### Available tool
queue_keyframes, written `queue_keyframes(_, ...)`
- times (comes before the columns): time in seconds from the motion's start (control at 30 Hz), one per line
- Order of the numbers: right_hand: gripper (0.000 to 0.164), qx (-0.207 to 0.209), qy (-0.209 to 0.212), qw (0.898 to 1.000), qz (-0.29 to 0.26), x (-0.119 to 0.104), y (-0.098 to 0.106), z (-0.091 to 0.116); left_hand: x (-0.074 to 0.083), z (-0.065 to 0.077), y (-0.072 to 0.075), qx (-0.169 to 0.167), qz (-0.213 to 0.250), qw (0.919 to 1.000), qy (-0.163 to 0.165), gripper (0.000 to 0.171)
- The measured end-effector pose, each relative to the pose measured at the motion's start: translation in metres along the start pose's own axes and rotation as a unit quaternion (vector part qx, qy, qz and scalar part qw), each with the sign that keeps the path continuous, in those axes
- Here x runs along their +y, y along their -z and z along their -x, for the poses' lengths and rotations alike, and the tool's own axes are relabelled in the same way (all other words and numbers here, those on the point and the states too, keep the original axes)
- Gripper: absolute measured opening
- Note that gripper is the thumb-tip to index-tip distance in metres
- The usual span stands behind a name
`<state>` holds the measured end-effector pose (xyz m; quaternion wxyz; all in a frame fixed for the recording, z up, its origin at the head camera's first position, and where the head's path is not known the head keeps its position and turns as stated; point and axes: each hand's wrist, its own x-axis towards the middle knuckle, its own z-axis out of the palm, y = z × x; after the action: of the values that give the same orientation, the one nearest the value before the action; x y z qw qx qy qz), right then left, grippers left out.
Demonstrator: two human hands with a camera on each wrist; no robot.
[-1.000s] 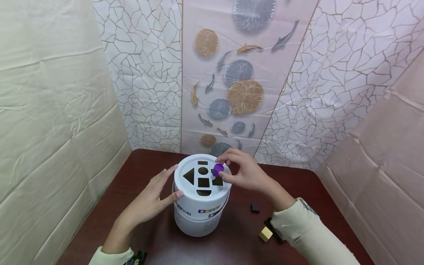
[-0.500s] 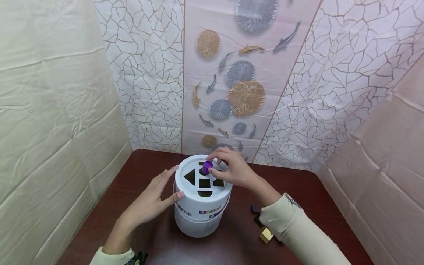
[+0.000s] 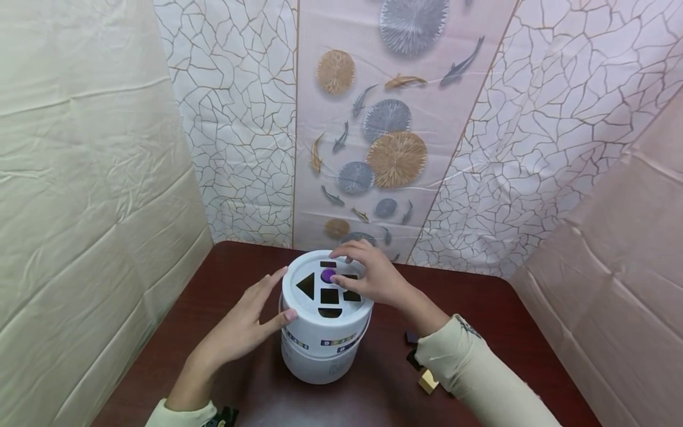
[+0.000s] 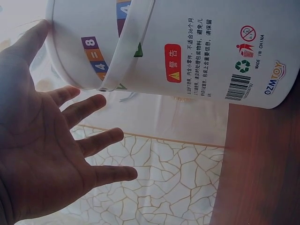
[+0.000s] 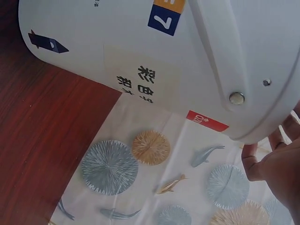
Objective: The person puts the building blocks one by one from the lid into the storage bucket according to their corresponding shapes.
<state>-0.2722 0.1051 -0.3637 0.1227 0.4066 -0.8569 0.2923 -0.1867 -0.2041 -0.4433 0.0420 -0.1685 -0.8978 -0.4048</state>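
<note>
A white bucket (image 3: 320,356) with a lid of cut-out shapes (image 3: 299,267) stands upright on the table. In the lid's round hole sits a purple cylinder block (image 3: 328,275), low, with its top showing. My right hand (image 3: 368,273) hovers over the lid, thumb tip beside the block and forefinger apart from it. In the right wrist view only part of the right hand (image 5: 281,164) appears, past the lid's edge. My left hand (image 3: 240,326) steadies the lid's near left side, thumb and forefinger spread along the rim. The left wrist view shows the left hand's (image 4: 47,150) fingers extended.
To the right of the bucket lie a yellow block (image 3: 428,381) and dark blocks (image 3: 412,338), partly covered by the right sleeve (image 3: 464,362). The dark red table (image 3: 256,379) meets a patterned cloth backdrop (image 3: 240,148) behind.
The right hand has carried the purple cylinder block leftward across the lid to the round hole. The block has sunk into it, and the fingers have parted from it. The left hand stays put.
</note>
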Motion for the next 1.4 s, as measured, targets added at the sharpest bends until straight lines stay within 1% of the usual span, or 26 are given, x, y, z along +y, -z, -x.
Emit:
queue_keyframes(0.1, 0.046, 0.002, -0.007, 1.0, 0.001, 0.002, 0.008, 0.005, 0.0, -0.001, 0.0, -0.001, 0.001, 1.0, 0.001, 0.09)
queue_keyframes(0.2, 0.044, 0.01, -0.013, 1.0, 0.008, 0.008, 0.019, 0.014, 0.0, -0.002, 0.002, 0.001, -0.001, 1.0, 0.001, 0.09)
queue_keyframes(0.33, 0.04, 0.015, -0.038, 0.999, 0.03, 0.02, 0.03, 0.034, 0.0, -0.002, 0.003, 0.0, -0.004, 1.0, 0.001, 0.092)
queue_keyframes(0.5, 0.038, 0.033, -0.062, 0.997, 0.044, 0.036, 0.039, 0.06, 0.001, -0.002, 0.004, 0.0, -0.004, 1.0, 0.001, 0.091)
queue_keyframes(0.73, 0.038, 0.043, -0.079, 0.994, 0.055, 0.049, 0.044, 0.086, -0.001, -0.001, 0.002, -0.001, -0.006, 1.0, 0.004, 0.091)
queue_keyframes(0.87, 0.04, 0.045, -0.097, 0.992, 0.07, 0.057, 0.043, 0.1, -0.002, 0.0, 0.0, 0.001, -0.003, 1.0, 0.0, 0.091)
queue_keyframes(1.0, 0.04, 0.049, -0.11, 0.99, 0.075, 0.07, 0.038, 0.117, -0.002, 0.0, -0.001, 0.002, 0.0, 1.0, -0.003, 0.091)
queue_keyframes(1.23, 0.041, 0.045, -0.141, 0.985, 0.09, 0.096, 0.019, 0.147, -0.004, 0.0, -0.001, 0.004, 0.002, 1.0, -0.009, 0.091)
queue_keyframes(1.4, 0.04, 0.033, -0.166, 0.981, 0.094, 0.111, 0.006, 0.165, -0.004, 0.0, -0.001, -0.001, 0.005, 1.0, -0.004, 0.091)
